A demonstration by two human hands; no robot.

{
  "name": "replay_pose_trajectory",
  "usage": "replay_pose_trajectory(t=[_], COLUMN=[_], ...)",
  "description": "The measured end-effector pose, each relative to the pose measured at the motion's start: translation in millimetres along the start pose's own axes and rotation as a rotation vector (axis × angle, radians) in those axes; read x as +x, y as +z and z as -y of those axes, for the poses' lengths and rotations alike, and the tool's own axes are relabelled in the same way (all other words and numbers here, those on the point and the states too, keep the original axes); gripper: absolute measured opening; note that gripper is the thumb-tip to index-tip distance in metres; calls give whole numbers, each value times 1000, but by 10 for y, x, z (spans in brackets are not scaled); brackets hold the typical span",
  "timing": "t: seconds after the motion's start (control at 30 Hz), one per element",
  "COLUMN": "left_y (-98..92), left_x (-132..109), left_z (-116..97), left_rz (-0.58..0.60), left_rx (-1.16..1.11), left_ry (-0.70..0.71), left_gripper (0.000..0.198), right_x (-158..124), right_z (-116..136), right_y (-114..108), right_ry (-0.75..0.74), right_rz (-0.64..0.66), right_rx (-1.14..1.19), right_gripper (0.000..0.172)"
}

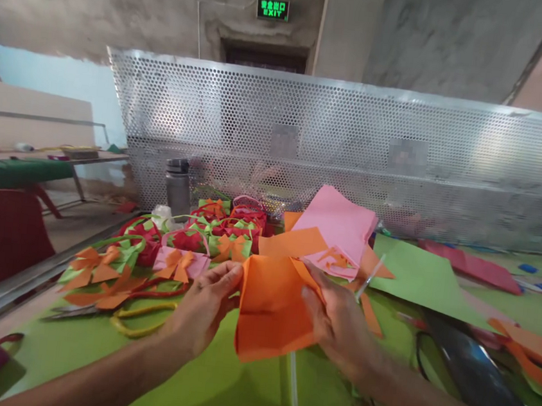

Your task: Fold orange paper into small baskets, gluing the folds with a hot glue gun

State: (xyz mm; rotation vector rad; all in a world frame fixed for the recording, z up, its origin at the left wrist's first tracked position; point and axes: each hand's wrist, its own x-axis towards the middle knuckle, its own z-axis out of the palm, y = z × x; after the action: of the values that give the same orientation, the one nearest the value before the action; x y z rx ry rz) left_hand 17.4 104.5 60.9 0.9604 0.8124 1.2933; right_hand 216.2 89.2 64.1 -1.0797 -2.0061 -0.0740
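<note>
A folded orange sheet (273,313) is held up over the green table between my two hands. My left hand (209,303) pinches its upper left edge between thumb and fingers. On the other side, my right hand (336,320) grips the right edge, where a narrow strip is folded over, with the thumb on the near face. A crease runs across the sheet, and its lower edge hangs free. Behind the sheet lies a flat orange piece (293,241). Small pink, red and green bags with orange bows (180,263) stand to the left.
Scissors with yellow handles (140,318) lie at the left. A grey bottle (178,187) stands before the perforated metal screen (261,111). Pink sheets (334,222) and a green sheet (422,277) lie behind and right. A dark glossy object (480,373) is at the right.
</note>
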Motion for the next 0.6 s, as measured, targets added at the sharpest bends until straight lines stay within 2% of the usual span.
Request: replay_pose_trajectory(t=[0.07, 0.13, 0.2, 0.27, 0.33, 0.47, 0.6], left_y=[-33, -50, -41, -5, 42, 110, 133], left_x=[18, 11, -32, -96, -155, -203, -213], left_z=[-53, -146, -234, -274, -257, -172, -158], left_rz=[-43, -39, 77, 143, 138, 198, 277], left_rx=[110, 283, 576, 841, 1041, 1100, 1091], left_ry=[75, 232, 391, 447, 457, 438, 511], left_gripper=[26, 36, 31, 34, 37, 27, 24], right_x=[4, -11, -41, -72, -98, -141, -181], right_z=[-52, -88, -94, -71, -29, 61, 146], right_y=[9, 31, 61, 85, 91, 62, 12], right_ry=[-73, -133, -187, -245, -298, -368, -417], right_rz=[10, 41, 58, 46, 27, 56, 85], right_rx=[-83, -210, -345, -444, -501, -544, -567], right_gripper=[40, 43, 48, 51, 53, 52, 45])
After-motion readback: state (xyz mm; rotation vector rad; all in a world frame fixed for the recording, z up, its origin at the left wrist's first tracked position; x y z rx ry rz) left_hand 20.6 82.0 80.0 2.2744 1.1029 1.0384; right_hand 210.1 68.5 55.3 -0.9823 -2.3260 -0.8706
